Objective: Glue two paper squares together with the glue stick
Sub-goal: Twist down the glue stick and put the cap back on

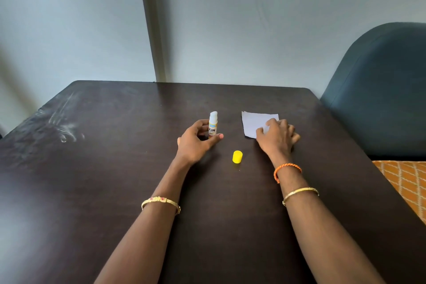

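1. While standing upright on the dark table (96, 191), glue stick (213, 125) uncapped, white glue exposed at the top, label facing the camera.
2. Left hand (196, 139) curled around the lower part of the glue stick, thumb on the near side, fingers on the far left side; grasping or only cupping it, cannot tell for sure, though contact seems likely.
3. Yellow cap (237, 157) lying on the table, apart from the stick, nearer the camera, between the two forearms.
4. White paper (255, 123) flat on the table to the right of the stick; one sheet or two stacked, cannot tell.
5. Right hand (277, 136) palm down, fingers spread and relaxed, pressing on the near right corner of the paper; not clenched, nothing gripped.
6. Gold bangle (161, 202) on left forearm; orange thread band (287, 169) and second gold bangle (300, 193) on right forearm.
7. Blue-grey chair (380, 90) at the right of the table.
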